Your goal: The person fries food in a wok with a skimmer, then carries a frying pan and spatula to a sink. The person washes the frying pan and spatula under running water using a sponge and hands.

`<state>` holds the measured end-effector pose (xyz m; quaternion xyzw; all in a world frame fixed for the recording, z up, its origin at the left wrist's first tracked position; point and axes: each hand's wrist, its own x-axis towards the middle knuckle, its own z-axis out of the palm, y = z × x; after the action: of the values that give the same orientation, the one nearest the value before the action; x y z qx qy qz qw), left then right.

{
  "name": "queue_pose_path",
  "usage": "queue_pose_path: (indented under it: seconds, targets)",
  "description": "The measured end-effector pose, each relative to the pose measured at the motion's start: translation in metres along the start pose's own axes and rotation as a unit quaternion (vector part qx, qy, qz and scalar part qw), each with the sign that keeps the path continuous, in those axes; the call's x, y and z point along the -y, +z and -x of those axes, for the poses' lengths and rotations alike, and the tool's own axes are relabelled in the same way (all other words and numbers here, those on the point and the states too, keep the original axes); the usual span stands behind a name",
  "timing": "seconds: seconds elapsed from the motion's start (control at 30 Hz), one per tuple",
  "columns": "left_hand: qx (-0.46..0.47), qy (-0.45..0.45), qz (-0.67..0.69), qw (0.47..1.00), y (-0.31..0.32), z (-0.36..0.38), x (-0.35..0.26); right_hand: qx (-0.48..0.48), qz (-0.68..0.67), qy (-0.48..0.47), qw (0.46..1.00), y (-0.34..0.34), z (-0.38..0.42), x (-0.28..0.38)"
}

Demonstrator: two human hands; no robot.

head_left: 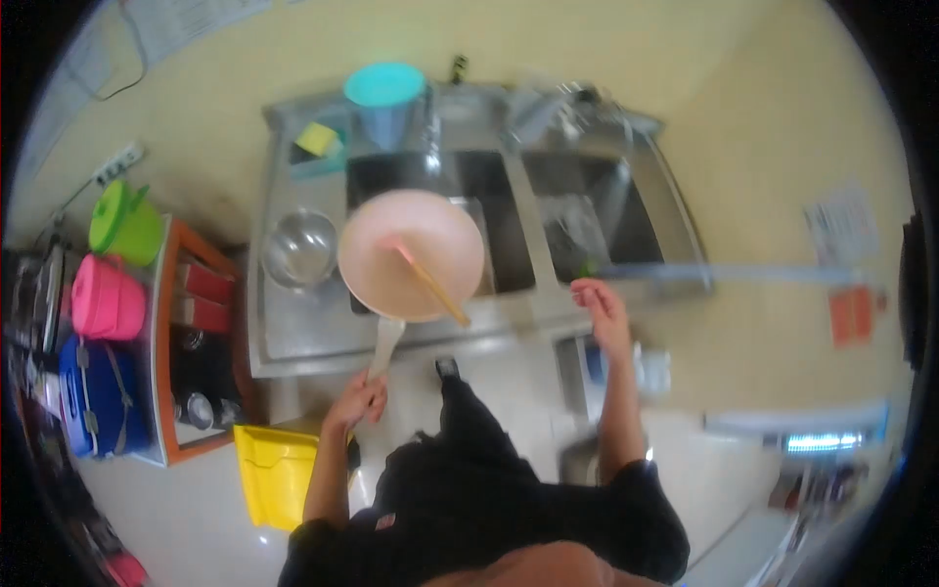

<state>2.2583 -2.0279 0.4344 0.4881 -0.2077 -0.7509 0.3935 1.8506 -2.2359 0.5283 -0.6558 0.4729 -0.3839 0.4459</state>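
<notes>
Left hand [357, 401] closes its grip on the handle of the round pale-pink pan [411, 252], levelling it over the steel worktop [303, 328] so 1 wooden stick [432, 286] stays inside; right hand [602, 305] rests open-fingered on the sink edge [636, 274], steadying.

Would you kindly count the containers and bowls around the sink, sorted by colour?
Pink: 2, the pan held by the left hand and a lidded pot
Green: 1, pot
Blue: 1, box
Teal: 1, bucket
Yellow: 1, bin
Steel: 1, bowl
Total: 7
</notes>
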Motion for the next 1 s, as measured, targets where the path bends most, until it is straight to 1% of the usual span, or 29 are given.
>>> queue_pose_path:
  seconds: [0.03, 0.07, 0.13, 0.2, 0.27, 0.33, 0.4, 0.47, 0.5, 0.6, 0.63, 0.67, 0.73, 0.8, 0.87, 0.93, 1.0]
  targets:
    - [-0.01, 0.004, 0.001, 1.0, 0.01, -0.018, -0.011, 0.04, 0.0, -0.021, 0.999, 0.007, -0.056, -0.014]
    - [-0.019, -0.01, -0.003, 1.0, 0.016, -0.018, -0.014, 0.061, -0.023, -0.02, 0.998, 0.024, -0.092, -0.025]
    - [-0.031, -0.026, 0.009, 0.999, 0.017, -0.034, -0.018, 0.086, -0.062, -0.023, 0.994, 0.062, -0.174, -0.041]
    - [-0.046, -0.042, 0.041, 0.997, 0.022, -0.051, -0.026, 0.103, -0.082, -0.035, 0.991, 0.108, -0.255, -0.072]
    - [-0.065, -0.048, 0.054, 0.995, 0.028, -0.071, -0.039, 0.064, 0.042, -0.113, 0.991, 0.154, -0.344, -0.121]
    - [-0.086, -0.05, 0.072, 0.992, 0.037, -0.087, -0.051, 0.009, 0.107, -0.088, 0.99, 0.194, -0.416, -0.129]
    - [-0.08, -0.053, 0.085, 0.992, 0.033, -0.099, -0.05, -0.057, 0.07, -0.228, 0.969, 0.24, -0.49, -0.182]
    - [-0.079, -0.073, 0.089, 0.99, 0.034, -0.112, -0.066, 0.02, 0.079, -0.162, 0.983, 0.253, -0.517, -0.187]
    - [-0.072, -0.076, 0.105, 0.989, 0.031, -0.119, -0.064, 0.058, 0.085, -0.13, 0.986, 0.256, -0.524, -0.183]
    - [-0.062, -0.081, 0.098, 0.99, 0.032, -0.132, -0.075, 0.079, 0.15, -0.169, 0.971, 0.24, -0.496, -0.165]
    - [-0.064, -0.083, 0.11, 0.988, 0.032, -0.137, -0.076, 0.082, 0.173, -0.203, 0.96, 0.24, -0.489, -0.174]
    - [-0.064, -0.088, 0.121, 0.987, 0.033, -0.142, -0.076, 0.129, 0.187, -0.204, 0.952, 0.233, -0.485, -0.184]
    - [-0.065, -0.098, 0.136, 0.984, 0.035, -0.151, -0.079, 0.216, 0.211, -0.205, 0.931, 0.207, -0.452, -0.159]
    - [-0.067, -0.102, 0.146, 0.982, 0.037, -0.162, -0.084, 0.272, 0.316, -0.142, 0.898, 0.19, -0.4, -0.162]
    - [-0.071, -0.104, 0.128, 0.984, 0.039, -0.177, -0.091, 0.404, 0.277, -0.072, 0.869, 0.173, -0.339, -0.161]
    - [-0.062, -0.114, 0.117, 0.985, 0.04, -0.19, -0.093, 0.404, 0.397, -0.031, 0.824, 0.173, -0.286, -0.161]
    - [-0.04, -0.128, 0.103, 0.986, 0.033, -0.199, -0.092, 0.397, 0.43, -0.017, 0.81, 0.177, -0.273, -0.196]
